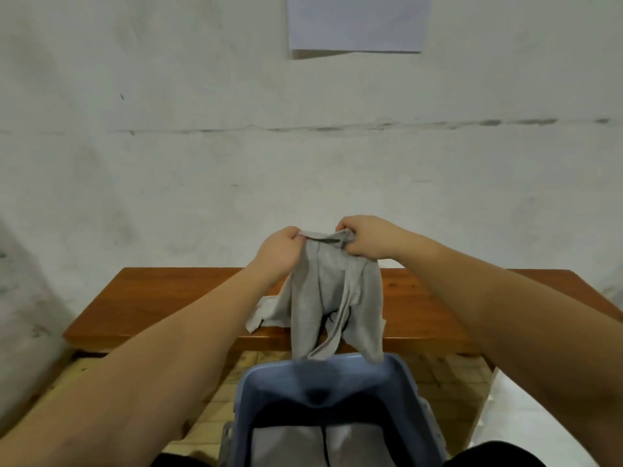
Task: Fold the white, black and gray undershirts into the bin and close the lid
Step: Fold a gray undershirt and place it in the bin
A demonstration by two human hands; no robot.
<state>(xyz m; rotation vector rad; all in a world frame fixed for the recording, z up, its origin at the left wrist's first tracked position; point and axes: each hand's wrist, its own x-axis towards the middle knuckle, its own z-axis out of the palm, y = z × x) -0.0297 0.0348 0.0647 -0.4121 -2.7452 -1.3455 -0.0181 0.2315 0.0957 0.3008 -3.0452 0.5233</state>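
Left hand [278,252] is up over the far edge of the wooden table [141,298], fingers curled tight round the top hem of the gray undershirt [332,305] — a firm pinch at the left corner of the fabric. The shirt hangs between the two hands, bunched and creased, draping down in front of the table with its lowest folds dangling just over the far rim of the blue bin [418,399]. A loose flap trails out to the left and lies on the tabletop. Right hand [369,241] mirrors the left, knuckles up, gripping the other top corner of the hem — both hands close together, almost touching. Nearer, the bin stands open on the tiled floor, something pale lying inside at the bottom; what it is I cannot tell. On the far wall, up and to the right, hangs a sheet of white paper [357,25].
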